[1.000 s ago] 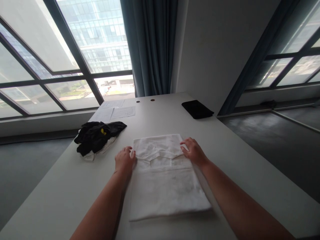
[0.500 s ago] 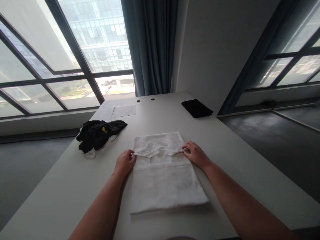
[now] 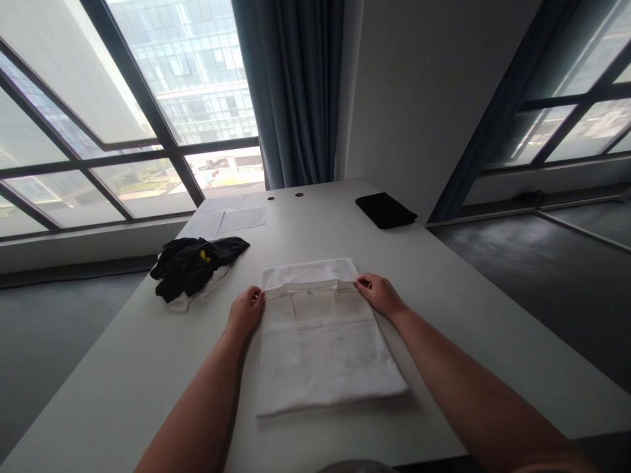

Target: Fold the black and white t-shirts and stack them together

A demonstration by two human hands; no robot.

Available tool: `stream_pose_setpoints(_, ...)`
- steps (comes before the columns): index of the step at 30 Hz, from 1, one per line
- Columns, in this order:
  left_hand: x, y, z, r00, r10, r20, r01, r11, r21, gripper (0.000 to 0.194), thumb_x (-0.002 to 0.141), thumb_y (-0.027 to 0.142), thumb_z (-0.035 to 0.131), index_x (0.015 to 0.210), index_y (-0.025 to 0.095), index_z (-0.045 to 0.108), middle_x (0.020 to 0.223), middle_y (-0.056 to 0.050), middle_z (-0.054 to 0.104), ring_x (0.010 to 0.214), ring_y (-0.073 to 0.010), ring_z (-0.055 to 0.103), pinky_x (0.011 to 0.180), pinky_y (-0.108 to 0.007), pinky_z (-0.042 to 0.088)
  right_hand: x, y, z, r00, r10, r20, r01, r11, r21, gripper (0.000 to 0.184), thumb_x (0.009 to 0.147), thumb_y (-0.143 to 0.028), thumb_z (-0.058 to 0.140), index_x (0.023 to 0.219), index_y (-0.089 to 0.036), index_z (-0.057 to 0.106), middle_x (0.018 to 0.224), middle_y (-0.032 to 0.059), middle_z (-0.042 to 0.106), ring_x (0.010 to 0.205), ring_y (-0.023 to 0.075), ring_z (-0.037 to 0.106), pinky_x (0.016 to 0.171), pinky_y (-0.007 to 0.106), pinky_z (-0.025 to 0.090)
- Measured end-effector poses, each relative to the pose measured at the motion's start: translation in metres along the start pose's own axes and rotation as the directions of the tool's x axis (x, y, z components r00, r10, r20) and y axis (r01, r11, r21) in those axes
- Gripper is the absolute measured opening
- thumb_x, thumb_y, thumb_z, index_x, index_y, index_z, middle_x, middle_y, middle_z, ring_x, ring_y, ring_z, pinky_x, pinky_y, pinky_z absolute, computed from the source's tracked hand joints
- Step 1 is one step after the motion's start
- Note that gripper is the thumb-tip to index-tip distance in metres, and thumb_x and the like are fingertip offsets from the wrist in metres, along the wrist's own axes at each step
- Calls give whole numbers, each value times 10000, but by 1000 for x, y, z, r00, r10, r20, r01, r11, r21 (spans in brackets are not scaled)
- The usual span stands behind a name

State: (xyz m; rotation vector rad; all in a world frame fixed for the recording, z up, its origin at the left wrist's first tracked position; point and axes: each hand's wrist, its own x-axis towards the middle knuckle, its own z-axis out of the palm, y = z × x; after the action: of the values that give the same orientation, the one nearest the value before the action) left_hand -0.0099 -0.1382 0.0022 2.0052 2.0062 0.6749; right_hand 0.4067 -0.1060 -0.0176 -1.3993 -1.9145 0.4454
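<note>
A folded white shirt (image 3: 330, 361) lies flat on the white table (image 3: 305, 240) in front of me. Its upper layer ends in a straight band with a small label at the middle, and a strip of cloth shows beyond it. My left hand (image 3: 245, 312) pinches the band's left end between thumb and fingers. At the right end, my right hand (image 3: 380, 295) grips the same band in a similar pinch. The band is stretched between both hands.
A rumpled black garment with a yellow spot (image 3: 194, 266) lies at the left on some pale cloth. Behind it are papers (image 3: 241, 219). A folded black cloth (image 3: 384, 210) rests near the far right edge. Windows and a blue curtain (image 3: 296, 92) stand beyond.
Both hands have moved slightly away from me with the band. The band, sagging and wrinkled before, is now straighter, and its small label has come into view.
</note>
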Motion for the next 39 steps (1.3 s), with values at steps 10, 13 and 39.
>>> stream_pose_setpoints(10, -8, 66, -5, 914, 407, -8, -385, 871, 304, 231, 937, 190, 542, 1044, 272, 728, 1136, -73, 662, 1037, -237, 593, 948, -375, 475, 4, -2, 0, 996, -70, -46, 70, 998, -6, 128, 895, -288, 623, 880, -183, 693, 863, 43, 663, 802, 189, 616, 781, 283, 485)
stream_pose_setpoints(13, -8, 111, 10, 749, 647, 144, -661, 710, 244, 232, 954, 248, 594, 1105, 337, 746, 1215, -52, 643, 1102, -228, 570, 962, -383, 466, 3, -4, -1, 996, -81, -28, 82, 996, 42, 137, 901, -285, 614, 914, -182, 703, 872, 40, 661, 778, 180, 607, 768, 277, 491)
stream_pose_setpoints(39, 52, 167, 75, 493, 827, 269, -854, 402, 329, 276, 1034, 223, 459, 1074, 239, 731, 1405, -49, 626, 1264, -244, 526, 1043, -427, 417, 13, 5, -23, 993, 12, 121, -27, 992, 120, 26, 781, -183, 631, 801, -184, 647, 678, -43, 582, 621, 119, 515, 607, 218, 349)
